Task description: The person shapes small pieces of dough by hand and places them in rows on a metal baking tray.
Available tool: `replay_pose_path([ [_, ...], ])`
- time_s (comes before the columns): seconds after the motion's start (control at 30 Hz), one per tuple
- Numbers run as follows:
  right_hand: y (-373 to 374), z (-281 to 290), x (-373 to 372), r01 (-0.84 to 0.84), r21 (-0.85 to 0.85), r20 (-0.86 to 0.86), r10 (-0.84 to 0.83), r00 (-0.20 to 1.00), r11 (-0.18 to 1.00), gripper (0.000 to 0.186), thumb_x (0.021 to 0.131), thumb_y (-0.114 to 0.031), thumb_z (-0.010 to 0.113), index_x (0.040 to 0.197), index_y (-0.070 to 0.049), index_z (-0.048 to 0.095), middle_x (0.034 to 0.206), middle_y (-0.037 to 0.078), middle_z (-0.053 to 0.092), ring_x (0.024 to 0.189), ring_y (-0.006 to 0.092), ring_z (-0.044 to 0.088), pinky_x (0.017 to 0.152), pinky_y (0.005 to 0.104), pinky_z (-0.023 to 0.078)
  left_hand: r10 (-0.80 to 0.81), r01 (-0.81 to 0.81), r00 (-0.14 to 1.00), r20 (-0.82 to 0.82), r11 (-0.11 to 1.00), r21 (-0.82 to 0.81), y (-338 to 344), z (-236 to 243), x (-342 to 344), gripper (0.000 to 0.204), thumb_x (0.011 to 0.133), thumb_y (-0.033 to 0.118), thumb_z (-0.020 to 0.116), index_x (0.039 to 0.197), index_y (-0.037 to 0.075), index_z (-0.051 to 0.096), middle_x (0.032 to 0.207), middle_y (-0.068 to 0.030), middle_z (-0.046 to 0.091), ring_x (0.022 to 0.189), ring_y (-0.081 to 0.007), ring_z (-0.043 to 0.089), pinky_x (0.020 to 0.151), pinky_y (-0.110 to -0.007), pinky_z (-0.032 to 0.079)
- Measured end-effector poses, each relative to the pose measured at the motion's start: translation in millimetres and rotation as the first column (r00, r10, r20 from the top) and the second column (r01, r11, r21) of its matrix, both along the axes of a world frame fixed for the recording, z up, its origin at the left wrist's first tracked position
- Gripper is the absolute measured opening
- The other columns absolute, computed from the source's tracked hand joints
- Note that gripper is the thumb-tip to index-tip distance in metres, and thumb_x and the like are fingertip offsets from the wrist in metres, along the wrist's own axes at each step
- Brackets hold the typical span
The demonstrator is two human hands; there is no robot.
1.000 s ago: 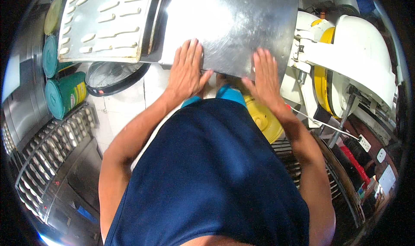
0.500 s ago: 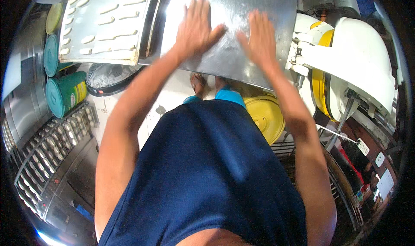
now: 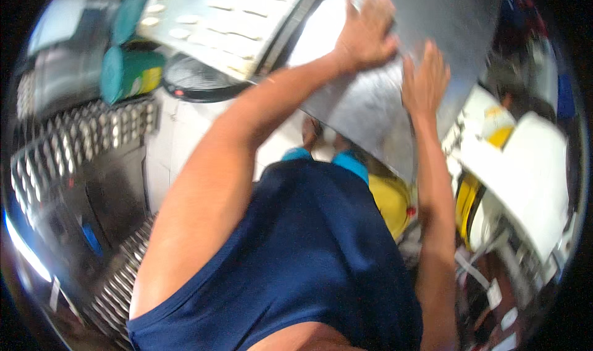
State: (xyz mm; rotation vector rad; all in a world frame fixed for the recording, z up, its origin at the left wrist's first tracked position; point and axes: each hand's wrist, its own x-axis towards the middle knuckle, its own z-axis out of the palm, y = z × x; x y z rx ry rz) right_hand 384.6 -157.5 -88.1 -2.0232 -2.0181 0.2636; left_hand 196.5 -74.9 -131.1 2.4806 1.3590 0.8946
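On the shiny steel worktop [image 3: 380, 107], my left hand [image 3: 364, 33] is reached out palm down with its fingers spread, near the top of the picture. My right hand [image 3: 425, 82] is palm down to its right and nearer to me, fingers stretched out. Both appear to rest on the metal with nothing held, though motion blurs them. Left of the hands lies a metal tray [image 3: 191, 5] bearing several strips and small pieces of pale dough.
Below the tray are a round fan [image 3: 197, 79] and green buckets [image 3: 126, 73]. Ridged racks [image 3: 83, 138] stand at left. A yellow lid [image 3: 392, 206] sits below the worktop. At right is a white machine with yellow parts [image 3: 525, 184]; my feet show on the tiled floor [image 3: 179, 132].
Both hands slid forward across the worktop from its near edge. Since then the view has swung, so the scene sits tilted, with my left hand farther forward than my right.
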Motion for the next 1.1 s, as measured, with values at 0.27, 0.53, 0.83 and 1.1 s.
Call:
replay_pose_path([
  [0.27, -133.8, 40.4, 41.2, -0.419, -0.114, -0.178, 0.397, 0.901, 0.901, 0.063, 0.076, -0.006, 0.080, 0.137, -0.007, 0.061, 0.146, 0.019, 0.056, 0.143, 0.0416, 0.045, 0.119, 0.0528, 0.037, -0.167, 0.078, 0.963, -0.209, 0.923, -0.376, -137.5, 72.0, -87.0, 0.048, 0.082, 0.026, 0.071, 0.126, 0.007, 0.065, 0.138, -0.0169, 0.056, 0.130, -0.0372, 0.051, 0.101, -0.060, 0.045],
  [0.53, -98.8, 52.3, 35.3, -0.166, -0.380, -0.420, -0.010, 0.907, 0.910, 0.021, 0.083, 0.001, 0.071, 0.104, -0.001, 0.071, 0.096, 0.011, 0.067, 0.085, 0.0243, 0.066, 0.081, 0.0360, 0.052, 0.065, 0.007, 0.974, 0.217, 0.948, -0.319, -92.5, 114.3, -170.5, 0.025, 0.078, 0.010, 0.075, 0.102, 0.006, 0.072, 0.103, -0.0113, 0.066, 0.105, -0.0319, 0.063, 0.091, -0.041, 0.055],
  [0.83, 25.1, 87.1, -137.2, -0.238, -0.067, -0.484, 0.177, 0.857, 0.969, 0.022, 0.090, -0.009, 0.075, 0.111, -0.002, 0.074, 0.100, 0.011, 0.073, 0.090, 0.0223, 0.068, 0.085, 0.0353, 0.053, 0.160, -0.180, 0.981, -0.114, 0.963, -0.202, 47.6, 104.3, -394.4, 0.027, 0.083, 0.012, 0.066, 0.108, 0.006, 0.075, 0.105, -0.0107, 0.070, 0.107, -0.0304, 0.065, 0.096, -0.041, 0.054],
  [1.1, 167.9, 102.5, -354.7, -0.510, 0.377, -0.344, 0.628, 0.698, 0.773, 0.019, 0.085, -0.013, 0.076, 0.102, -0.006, 0.075, 0.092, 0.012, 0.074, 0.086, 0.0329, 0.064, 0.081, 0.0439, 0.050, 0.165, -0.098, 0.966, 0.198, 0.945, -0.312, 50.7, 99.5, -407.3, 0.034, 0.086, 0.013, 0.067, 0.120, 0.009, 0.072, 0.114, -0.0117, 0.070, 0.109, -0.0317, 0.065, 0.097, -0.041, 0.054],
])
